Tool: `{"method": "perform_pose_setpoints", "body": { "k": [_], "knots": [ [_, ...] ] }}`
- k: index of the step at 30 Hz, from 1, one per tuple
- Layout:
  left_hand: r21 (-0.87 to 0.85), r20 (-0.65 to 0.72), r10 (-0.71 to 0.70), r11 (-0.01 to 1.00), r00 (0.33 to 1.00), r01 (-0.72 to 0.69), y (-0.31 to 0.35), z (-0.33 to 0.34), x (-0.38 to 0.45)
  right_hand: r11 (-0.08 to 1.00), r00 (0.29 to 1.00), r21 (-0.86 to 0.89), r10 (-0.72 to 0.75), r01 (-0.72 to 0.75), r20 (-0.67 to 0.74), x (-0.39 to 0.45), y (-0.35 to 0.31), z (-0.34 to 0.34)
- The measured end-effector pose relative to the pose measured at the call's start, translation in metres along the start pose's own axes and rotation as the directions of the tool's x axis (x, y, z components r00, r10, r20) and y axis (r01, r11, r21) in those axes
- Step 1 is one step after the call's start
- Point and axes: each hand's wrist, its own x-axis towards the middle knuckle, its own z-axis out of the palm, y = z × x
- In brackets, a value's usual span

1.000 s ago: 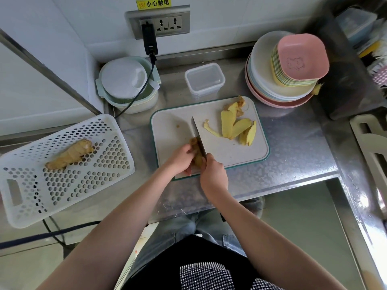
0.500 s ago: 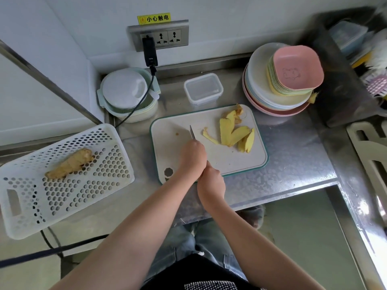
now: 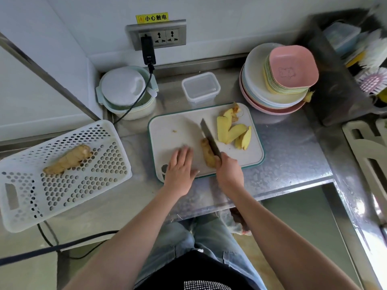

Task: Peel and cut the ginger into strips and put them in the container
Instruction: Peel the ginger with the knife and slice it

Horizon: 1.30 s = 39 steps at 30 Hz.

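Ginger piece (image 3: 207, 153) lies on the cutting board (image 3: 173, 141), near the front edge, skin on. Knife (image 3: 209, 137) blade sits along its right side, touching it. Right hand (image 3: 229, 171) is clamped round the knife handle. Left hand (image 3: 179, 168) is flat, fingers spread, resting on the board just left of the ginger, not touching it. Peeled slices (image 3: 232, 131) sit at the board's far right w/ skin scraps. Clear container (image 3: 200, 88) stands behind the board. 2nd ginger root (image 3: 67, 159) lies in the white basket (image 3: 62, 195), well left. Wall socket (image 3: 159, 35) above carries a yellow label (image 3: 152, 18): "小心触电".
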Motion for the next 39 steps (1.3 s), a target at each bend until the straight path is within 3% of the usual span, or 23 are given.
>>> {"method": "perform_pose_setpoints", "body": {
  "k": [2, 4, 7, 9, 11, 15, 18, 21, 24, 29, 32, 39],
  "knots": [
    [-0.200, -0.085, -0.063, 0.979, 0.994, 0.044, 0.005, -0.013, 0.001, 0.996, 0.998, 0.063, 0.057, -0.056, -0.014, 0.005, 0.002, -0.004],
    [-0.469, -0.099, -0.162, 0.878, 0.982, 0.097, 0.013, -0.029, 0.010, 0.998, 0.999, 0.057, 0.035, -0.036, 0.011, 0.007, 0.003, -0.005],
    [-0.785, -0.017, -0.311, 0.593, 0.950, 0.180, 0.033, -0.058, 0.028, 0.992, 1.000, 0.126, -0.012, 0.011, 0.002, 0.003, 0.000, -0.007],
    [-0.870, 0.083, -0.356, 0.430, 0.931, 0.242, 0.041, -0.065, 0.039, 0.971, 0.999, 0.236, -0.041, 0.044, -0.018, 0.002, -0.005, -0.008],
    [-0.861, 0.154, -0.403, 0.393, 0.902, 0.322, 0.042, -0.063, 0.047, 0.964, 0.998, 0.260, -0.058, 0.063, -0.024, 0.004, -0.009, -0.009],
    [-0.739, 0.138, -0.411, 0.562, 0.901, 0.370, 0.033, -0.051, 0.049, 0.982, 0.998, 0.185, -0.021, 0.031, -0.054, 0.006, -0.006, -0.014],
    [-0.664, 0.100, -0.313, 0.686, 0.945, 0.297, 0.033, -0.048, 0.048, 0.971, 0.994, 0.237, 0.027, 0.000, -0.109, 0.001, -0.003, -0.012],
    [-0.583, 0.154, -0.250, 0.758, 0.956, 0.292, 0.034, -0.048, 0.049, 0.934, 0.982, 0.355, 0.107, -0.046, -0.156, -0.002, 0.001, -0.011],
    [-0.581, 0.182, -0.233, 0.758, 0.955, 0.296, 0.035, -0.049, 0.050, 0.896, 0.981, 0.436, 0.154, -0.088, -0.117, 0.000, 0.004, -0.010],
    [-0.629, 0.181, -0.245, 0.716, 0.953, 0.303, 0.032, -0.048, 0.047, 0.908, 0.993, 0.411, 0.110, -0.083, -0.042, 0.008, 0.002, 0.001],
    [-0.573, 0.236, -0.185, 0.766, 0.954, 0.290, 0.026, -0.047, 0.050, 0.888, 0.989, 0.443, 0.148, -0.125, -0.018, 0.012, 0.002, 0.004],
    [-0.552, 0.369, -0.148, 0.760, 0.918, 0.344, 0.019, -0.059, 0.060, 0.932, 0.988, 0.340, 0.148, -0.124, -0.047, 0.025, 0.016, 0.004]
  ]
}}
